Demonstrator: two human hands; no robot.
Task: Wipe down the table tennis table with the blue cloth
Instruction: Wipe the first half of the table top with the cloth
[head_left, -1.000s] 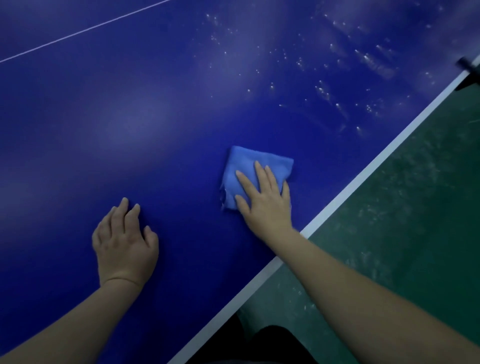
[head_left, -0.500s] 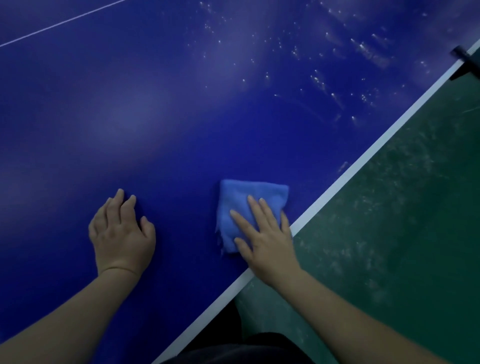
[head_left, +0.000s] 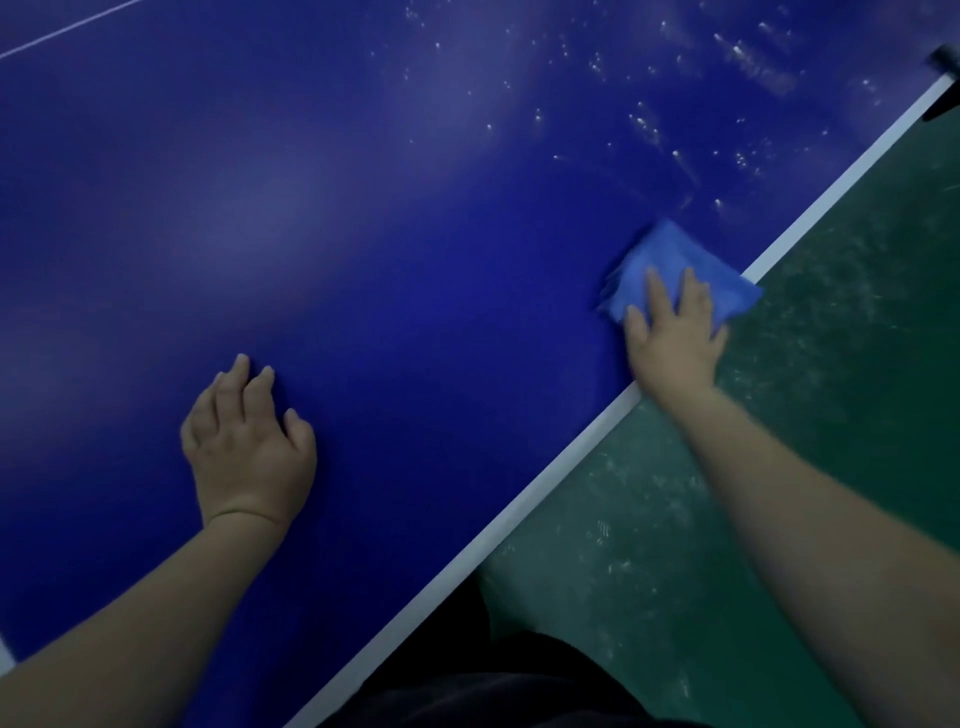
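The dark blue table tennis table (head_left: 395, 249) fills most of the view, with a white edge line running diagonally. A folded blue cloth (head_left: 670, 260) lies at that edge, its right corner hanging over the side. My right hand (head_left: 672, 338) presses flat on the cloth with straight fingers. My left hand (head_left: 249, 441) rests palm down on the bare table, well to the left of the cloth. White specks and streaks dot the table surface beyond the cloth.
A green floor (head_left: 841, 415) lies beyond the white edge line (head_left: 519, 514) at the right. A dark net clamp (head_left: 943, 67) sits at the table's edge in the top right corner. A thin white line (head_left: 62, 28) crosses the far left of the table.
My right hand has slid the cloth to the right and farther along the table edge, so that it now overhangs the side. My left hand has stayed in place.
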